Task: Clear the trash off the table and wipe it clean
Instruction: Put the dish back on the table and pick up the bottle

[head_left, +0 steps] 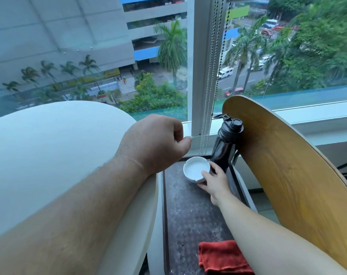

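A narrow dark table (190, 213) runs between two chairs toward the window. At its far end sits a white ashtray (195, 168), and my right hand (214, 181) grips its right rim with fingers curled around it. Right behind the ashtray stands a black bottle (226, 143). My left hand (158, 141) rests on the back of the white chair (49, 151), its fingers loosely curled and holding nothing. A red cloth (222, 257) lies crumpled on the near end of the table, partly under my right forearm.
A wooden chair back (287, 175) leans close along the table's right side. The window frame (198, 66) and hanging bead chains (210, 96) stand just past the table's far end. The table surface looks dusty and speckled.
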